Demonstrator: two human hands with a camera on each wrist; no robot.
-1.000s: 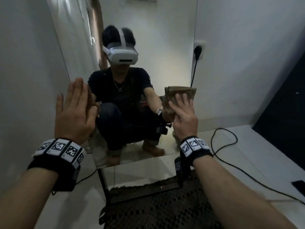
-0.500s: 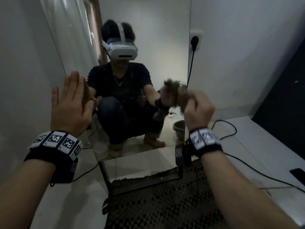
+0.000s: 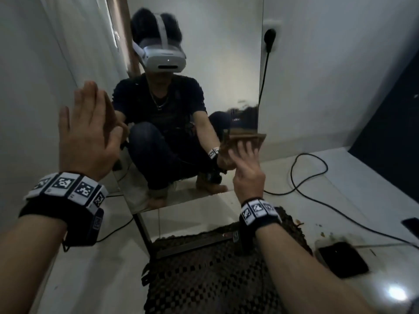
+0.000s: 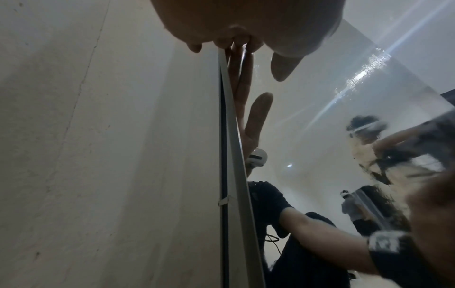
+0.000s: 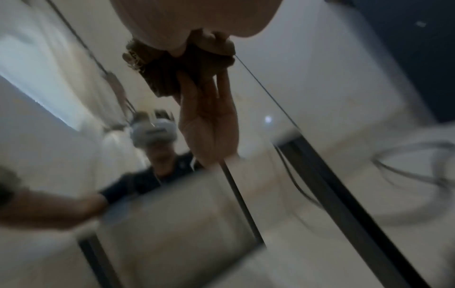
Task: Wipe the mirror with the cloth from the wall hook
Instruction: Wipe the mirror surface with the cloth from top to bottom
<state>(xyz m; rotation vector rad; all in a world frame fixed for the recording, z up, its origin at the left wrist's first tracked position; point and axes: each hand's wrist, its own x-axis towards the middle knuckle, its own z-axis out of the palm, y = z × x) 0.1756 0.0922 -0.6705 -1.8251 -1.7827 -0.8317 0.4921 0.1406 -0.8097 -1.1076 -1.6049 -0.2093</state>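
White walls are closing in on both sides of you, and pale floor tiles are running under a dark woven mat (image 3: 217,279) at your knees. Your mirror (image 3: 226,87) is standing on the floor, leaning back against the wall ahead of you. Your left hand (image 3: 88,132) is lying flat with straight fingers against the mirror's left edge, gripping nothing; from the left wrist view the fingertips (image 4: 236,42) are meeting their own reflection right at the frame. Your right hand (image 3: 246,166) is pressing the cloth (image 3: 247,138) onto the glass with spread, fairly straight fingers, low down by the mirror's right edge. The cloth is sitting folded between your palm and the glass, its brown top edge sticking out just above your fingertips. Beyond that hand, a black cable (image 3: 294,184) is trailing from a wall plug (image 3: 269,39) across the floor, and a dark flat object (image 3: 342,259) is lying on the tiles beside your right forearm.
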